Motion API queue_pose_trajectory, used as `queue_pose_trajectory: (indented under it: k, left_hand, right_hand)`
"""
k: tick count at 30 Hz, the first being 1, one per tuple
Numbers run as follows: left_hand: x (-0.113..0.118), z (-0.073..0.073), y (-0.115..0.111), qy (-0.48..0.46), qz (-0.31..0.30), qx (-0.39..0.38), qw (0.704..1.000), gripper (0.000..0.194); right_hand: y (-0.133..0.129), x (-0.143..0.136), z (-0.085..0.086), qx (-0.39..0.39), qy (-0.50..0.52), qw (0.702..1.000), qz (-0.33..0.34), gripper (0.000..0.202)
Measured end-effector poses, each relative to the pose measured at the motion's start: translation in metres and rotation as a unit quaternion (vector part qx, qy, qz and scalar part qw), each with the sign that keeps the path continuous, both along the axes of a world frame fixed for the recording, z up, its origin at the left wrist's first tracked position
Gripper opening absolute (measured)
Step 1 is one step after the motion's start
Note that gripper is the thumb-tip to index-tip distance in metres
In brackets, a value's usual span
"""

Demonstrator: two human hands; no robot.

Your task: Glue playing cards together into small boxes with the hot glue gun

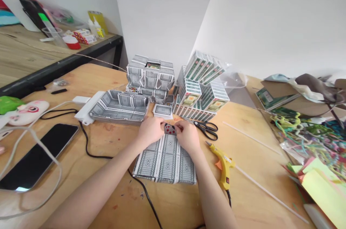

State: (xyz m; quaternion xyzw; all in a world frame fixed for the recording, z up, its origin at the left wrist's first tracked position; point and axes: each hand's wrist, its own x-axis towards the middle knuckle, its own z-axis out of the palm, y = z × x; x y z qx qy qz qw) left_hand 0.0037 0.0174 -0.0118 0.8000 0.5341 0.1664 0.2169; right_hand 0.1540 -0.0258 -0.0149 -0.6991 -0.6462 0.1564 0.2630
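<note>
My left hand [152,130] and my right hand [187,134] meet over the far edge of a flat panel [166,160] covered in grey-patterned card backs. Between them they pinch a playing card [170,129], whose face shows red diamond marks. My fingers are closed on its two sides, and the fingertips are partly hidden. Just beyond the hands lies a small stack of playing cards [163,110], backs up. To the left is an open tray [119,108] made of cards. Black-handled scissors [207,128] and a yellow glue gun [223,166] lie to the right.
A card-covered box [150,74] stands at the back beside stacked card packs [201,85]. A white power strip [89,108], black cord and smartphone [40,157] lie left. Glue sticks [270,191], pipe cleaners [319,131] and coloured paper [321,185] lie right.
</note>
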Motion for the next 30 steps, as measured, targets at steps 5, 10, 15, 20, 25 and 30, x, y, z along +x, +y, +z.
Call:
queue_pose_trajectory:
  k: [5,10,15,20,25,30]
  left_hand:
    - [-0.002,-0.004,0.004,-0.077,-0.029,-0.026,0.996,0.020]
    - [-0.004,-0.001,0.007,-0.126,-0.043,-0.065,0.989,0.019]
    - [-0.005,0.002,0.010,-0.133,-0.053,-0.103,0.984,0.024]
    - [-0.007,0.004,0.012,-0.088,-0.077,-0.092,0.989,0.031]
    - [-0.009,0.009,0.010,-0.051,-0.078,-0.049,0.994,0.031]
    - [-0.015,0.014,0.010,-0.038,-0.093,-0.059,0.993,0.026]
  right_hand:
    - [0.000,0.000,-0.001,0.003,0.003,1.000,0.003,0.017]
    - [0.000,0.000,0.000,0.005,0.006,1.000,-0.003,0.018]
    - [0.000,0.001,-0.001,0.008,0.013,1.000,-0.003,0.019]
    - [0.002,0.001,-0.005,0.019,0.071,0.996,0.049,0.016]
    - [0.002,0.001,-0.006,0.020,0.077,0.995,0.063,0.016]
    - [0.000,-0.001,-0.002,0.017,0.064,0.996,0.064,0.016]
